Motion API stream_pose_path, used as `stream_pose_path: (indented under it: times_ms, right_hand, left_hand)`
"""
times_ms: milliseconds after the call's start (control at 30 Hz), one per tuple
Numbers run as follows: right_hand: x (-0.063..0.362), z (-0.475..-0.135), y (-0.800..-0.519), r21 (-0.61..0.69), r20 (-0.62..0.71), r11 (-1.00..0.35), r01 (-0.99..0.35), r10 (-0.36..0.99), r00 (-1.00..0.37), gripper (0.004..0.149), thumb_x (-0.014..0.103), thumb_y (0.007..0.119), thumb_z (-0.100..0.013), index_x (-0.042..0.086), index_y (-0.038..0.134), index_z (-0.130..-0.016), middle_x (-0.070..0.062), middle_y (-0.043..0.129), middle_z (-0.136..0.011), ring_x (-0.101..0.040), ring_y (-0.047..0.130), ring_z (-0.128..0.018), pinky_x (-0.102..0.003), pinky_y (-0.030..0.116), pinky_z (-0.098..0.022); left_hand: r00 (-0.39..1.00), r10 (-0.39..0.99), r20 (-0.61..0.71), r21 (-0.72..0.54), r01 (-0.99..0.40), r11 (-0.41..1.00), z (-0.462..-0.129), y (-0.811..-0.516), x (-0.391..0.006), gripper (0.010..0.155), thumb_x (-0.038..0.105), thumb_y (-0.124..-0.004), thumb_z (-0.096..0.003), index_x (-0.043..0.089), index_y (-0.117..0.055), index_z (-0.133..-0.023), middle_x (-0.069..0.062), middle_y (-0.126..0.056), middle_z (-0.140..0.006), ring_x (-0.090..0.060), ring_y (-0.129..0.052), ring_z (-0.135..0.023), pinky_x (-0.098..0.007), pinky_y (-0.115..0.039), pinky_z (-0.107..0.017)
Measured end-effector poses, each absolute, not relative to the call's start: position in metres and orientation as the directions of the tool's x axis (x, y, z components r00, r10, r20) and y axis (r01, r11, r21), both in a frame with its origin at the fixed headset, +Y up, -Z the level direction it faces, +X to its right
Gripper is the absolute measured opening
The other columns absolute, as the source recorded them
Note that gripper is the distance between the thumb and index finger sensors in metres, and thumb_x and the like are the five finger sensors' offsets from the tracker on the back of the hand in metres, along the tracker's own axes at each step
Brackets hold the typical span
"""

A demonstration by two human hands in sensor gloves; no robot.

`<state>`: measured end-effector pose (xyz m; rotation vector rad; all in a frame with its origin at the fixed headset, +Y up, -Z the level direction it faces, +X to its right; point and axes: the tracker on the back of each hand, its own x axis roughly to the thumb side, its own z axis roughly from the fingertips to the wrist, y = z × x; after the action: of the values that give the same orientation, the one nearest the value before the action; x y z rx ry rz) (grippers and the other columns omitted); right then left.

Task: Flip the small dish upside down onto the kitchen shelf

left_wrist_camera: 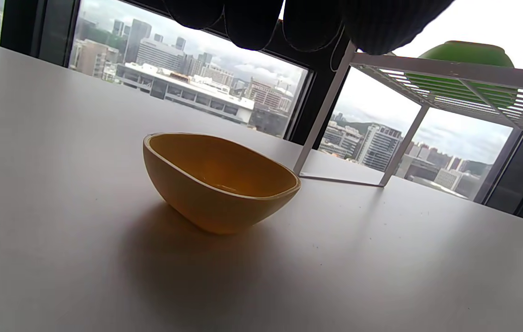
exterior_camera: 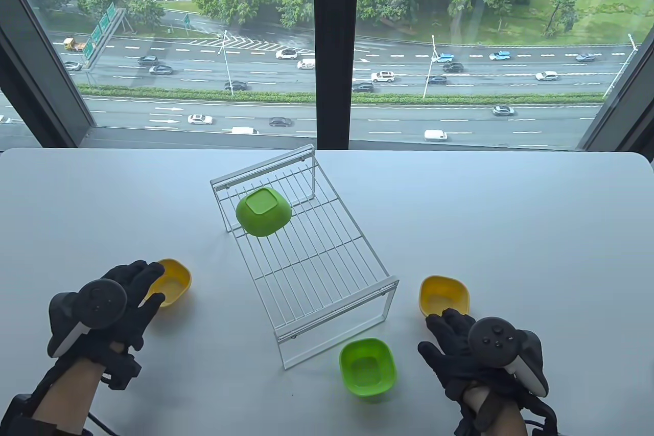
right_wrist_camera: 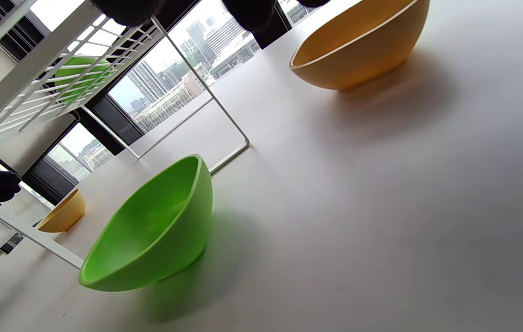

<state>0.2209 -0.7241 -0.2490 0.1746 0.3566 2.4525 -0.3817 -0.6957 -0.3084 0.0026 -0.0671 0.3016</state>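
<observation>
A white wire shelf [exterior_camera: 306, 257] stands mid-table with a green dish [exterior_camera: 263, 211] upside down on its far left corner. A yellow dish [exterior_camera: 173, 282] sits upright left of the shelf; my left hand [exterior_camera: 130, 293] hovers just over its near-left rim, fingers spread, holding nothing. In the left wrist view the dish [left_wrist_camera: 217, 180] stands free below the fingertips [left_wrist_camera: 252, 23]. A second yellow dish [exterior_camera: 444, 295] sits upright on the right; my right hand [exterior_camera: 452, 339] lies just before it, fingers extended, empty. A green dish [exterior_camera: 368, 367] sits upright between shelf and right hand.
The white table [exterior_camera: 536, 231] runs to a window ledge at the back. In the right wrist view the green dish [right_wrist_camera: 155, 230] and the right yellow dish [right_wrist_camera: 363, 41] stand beside the shelf leg [right_wrist_camera: 201, 87].
</observation>
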Motion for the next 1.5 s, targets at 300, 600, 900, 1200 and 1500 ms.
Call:
stream_pose_path:
  times_ms: [300, 600, 900, 1200, 1500]
  right_hand:
    - [0.225, -0.248, -0.722, 0.294, 0.027, -0.736, -0.610, 0.644, -0.764, 0.074, 0.058, 0.065, -0.051, 0.017, 0.046, -0.109, -0.020, 0.028, -0.116, -0.052, 0.023, -0.101, -0.067, 0.039, -0.072]
    - [0.225, -0.247, -0.720, 0.291, 0.034, -0.733, -0.614, 0.650, -0.759, 0.074, 0.059, 0.065, -0.052, 0.017, 0.045, -0.110, -0.021, 0.028, -0.116, -0.052, 0.023, -0.101, -0.067, 0.039, -0.071]
    - [0.226, -0.246, -0.721, 0.302, 0.032, -0.717, -0.628, 0.666, -0.746, 0.075, 0.060, 0.063, -0.052, 0.017, 0.044, -0.110, -0.021, 0.028, -0.116, -0.052, 0.023, -0.101, -0.067, 0.040, -0.071]
    - [0.224, -0.246, -0.720, 0.308, 0.044, -0.707, -0.637, 0.679, -0.733, 0.075, 0.061, 0.062, -0.052, 0.017, 0.044, -0.110, -0.021, 0.028, -0.116, -0.052, 0.023, -0.101, -0.067, 0.040, -0.071]
    - [0.224, -0.246, -0.721, 0.306, 0.026, -0.696, -0.650, 0.689, -0.725, 0.075, 0.061, 0.063, -0.052, 0.017, 0.044, -0.110, -0.021, 0.028, -0.116, -0.052, 0.023, -0.101, -0.067, 0.040, -0.071]
  left_hand:
    - [0.964, 0.264, 0.033, -0.120, -0.259, 0.959, -0.311, -0.712, -0.375, 0.069, 0.050, -0.075, -0.0461, 0.032, -0.055, -0.110, 0.000, -0.044, -0.122, -0.037, -0.036, -0.111, -0.063, -0.039, -0.082]
    - [0.994, 0.101, -0.029, -0.228, -0.105, 0.968, -0.316, -0.736, -0.370, 0.075, 0.049, -0.077, -0.0453, 0.033, -0.046, -0.111, 0.003, -0.032, -0.124, -0.036, -0.026, -0.113, -0.063, -0.035, -0.082]
    - [1.000, -0.018, -0.005, -0.267, 0.016, 0.963, -0.318, -0.748, -0.361, 0.071, 0.049, -0.077, -0.0452, 0.034, -0.052, -0.110, 0.003, -0.036, -0.123, -0.037, -0.028, -0.113, -0.063, -0.037, -0.082]
    - [0.999, -0.052, -0.002, -0.236, 0.050, 0.970, -0.318, -0.748, -0.359, 0.064, 0.049, -0.077, -0.0449, 0.033, -0.065, -0.106, 0.001, -0.044, -0.122, -0.037, -0.033, -0.112, -0.064, -0.041, -0.081]
    - [0.998, -0.056, -0.006, -0.214, 0.054, 0.975, -0.318, -0.747, -0.357, 0.059, 0.047, -0.080, -0.0441, 0.032, -0.073, -0.101, 0.001, -0.054, -0.120, -0.037, -0.042, -0.111, -0.064, -0.046, -0.080]
